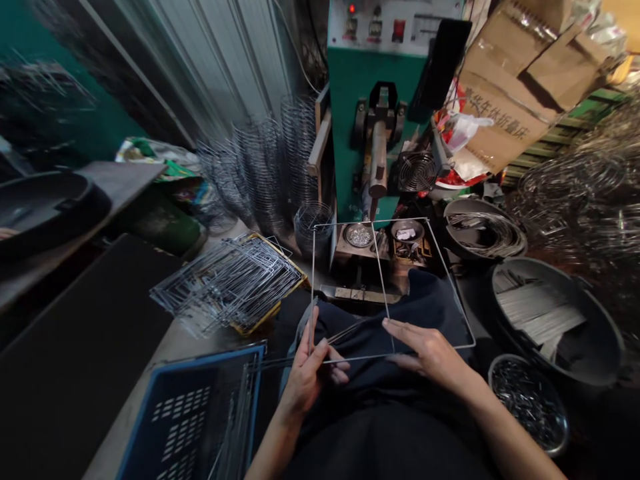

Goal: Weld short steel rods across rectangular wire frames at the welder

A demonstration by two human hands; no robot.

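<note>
A rectangular wire frame (451, 285) with one wire across its middle is held over my lap, its far side by the tip of the green welding machine (345, 133). My left hand (313, 370) is closed round the frame's near left corner, and thin wires also pass through or behind its fingers. My right hand (427, 350) pinches the middle wire close to the near side, thumb below and fingers stretched along it. Just beyond the frame's far side are a small dish of metal bits (359, 235) and a second dish (407, 231) with something white in it.
Wire frames (235, 280) lie piled on a yellow crate at left, above a blue crate (150, 393). Wire coils (257, 167) stand behind. At right are a basin of straight wires (607, 333), a bowl of small metal pieces (530, 400) and cardboard boxes (520, 120).
</note>
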